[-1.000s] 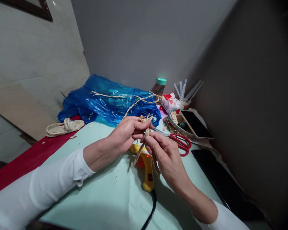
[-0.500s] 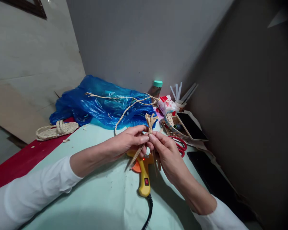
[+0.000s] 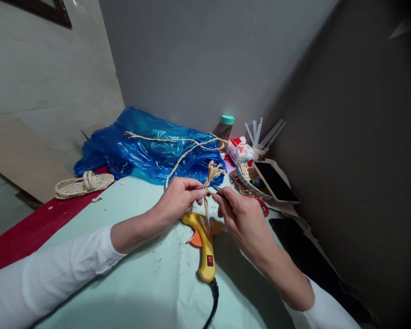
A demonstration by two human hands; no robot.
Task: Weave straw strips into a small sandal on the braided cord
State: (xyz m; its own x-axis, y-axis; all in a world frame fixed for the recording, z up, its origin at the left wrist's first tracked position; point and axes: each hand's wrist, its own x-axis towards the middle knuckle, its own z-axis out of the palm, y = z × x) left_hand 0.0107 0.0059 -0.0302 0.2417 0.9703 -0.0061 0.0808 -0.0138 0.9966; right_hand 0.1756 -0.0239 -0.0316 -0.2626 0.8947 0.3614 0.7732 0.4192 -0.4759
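Note:
Between my two hands is a short braid of straw-coloured fibre strips (image 3: 212, 174), its frayed, knotted end pointing up. My left hand (image 3: 183, 198) pinches it from the left, thumb against fingers. With thumb and fingers closed, my right hand (image 3: 241, 212) grips one strip pulled out to the right. Another strip dangles below, in front of a yellow glue gun (image 3: 207, 260) lying on the table. Red-handled scissors (image 3: 265, 208) are partly hidden behind my right hand. A long thin braided cord (image 3: 180, 162) runs from behind my left hand over a blue plastic bag (image 3: 123, 141).
A woven straw slipper (image 3: 84, 185) lies on red cloth (image 3: 65, 219) at the left. To the right are a small basket (image 3: 246, 173), a phone (image 3: 276, 180), a black flat object (image 3: 304, 251) and a cup of glue sticks (image 3: 260, 148). A green-lidded jar (image 3: 227, 125) stands by the wall.
My hands have moved slightly apart. The right one now draws a strip out sideways, and the braid's top leans more to the right. The view has shifted a little.

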